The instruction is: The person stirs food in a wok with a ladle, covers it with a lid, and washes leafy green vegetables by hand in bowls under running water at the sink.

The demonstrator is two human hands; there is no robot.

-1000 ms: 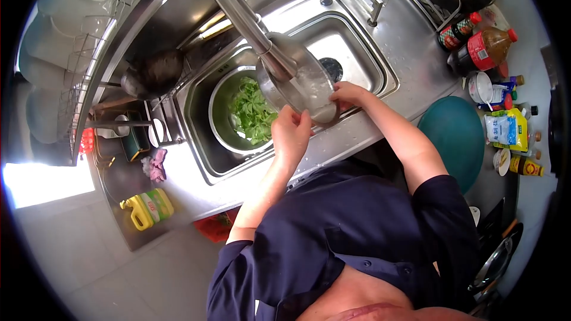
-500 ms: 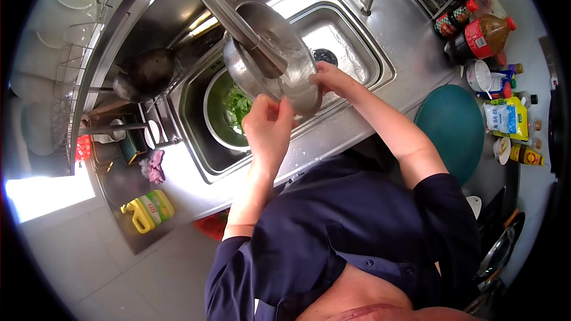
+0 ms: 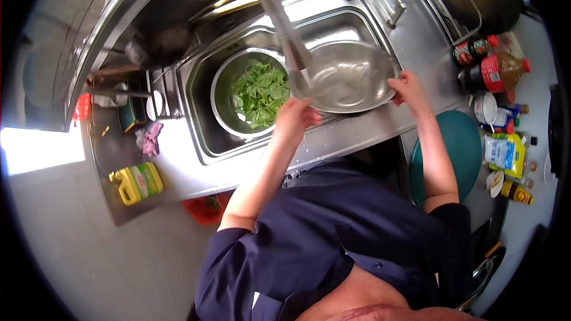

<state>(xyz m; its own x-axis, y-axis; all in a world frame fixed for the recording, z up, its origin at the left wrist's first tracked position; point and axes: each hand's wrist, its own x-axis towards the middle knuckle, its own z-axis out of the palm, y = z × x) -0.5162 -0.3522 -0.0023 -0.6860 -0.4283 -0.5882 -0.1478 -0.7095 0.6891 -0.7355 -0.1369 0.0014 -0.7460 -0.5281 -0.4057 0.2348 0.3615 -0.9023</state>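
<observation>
A round metal basin (image 3: pixel 351 77) lies over the right sink bowl under the faucet (image 3: pixel 295 50), with shiny water inside. My right hand (image 3: pixel 409 92) pinches its right rim. At its lower left rim is my left hand (image 3: pixel 295 117), fingers bent against the edge. Beside it, in the left sink bowl (image 3: pixel 199 113), stands a second metal basin (image 3: pixel 221 104) filled with green leafy vegetables (image 3: pixel 262 92).
On the right are sauce bottles (image 3: pixel 496 72), a yellow packet (image 3: pixel 516 154) and a large teal round lid or board (image 3: pixel 470 148). A yellow jug (image 3: pixel 140 183) and a pink cloth (image 3: pixel 150 139) lie left of the sink. A wire rack (image 3: pixel 461 6) stands at the back right.
The tilted metal basin has moved right and come down nearly level over the right bowl, both hands moving with it. The leafy vegetables are more fully in view.
</observation>
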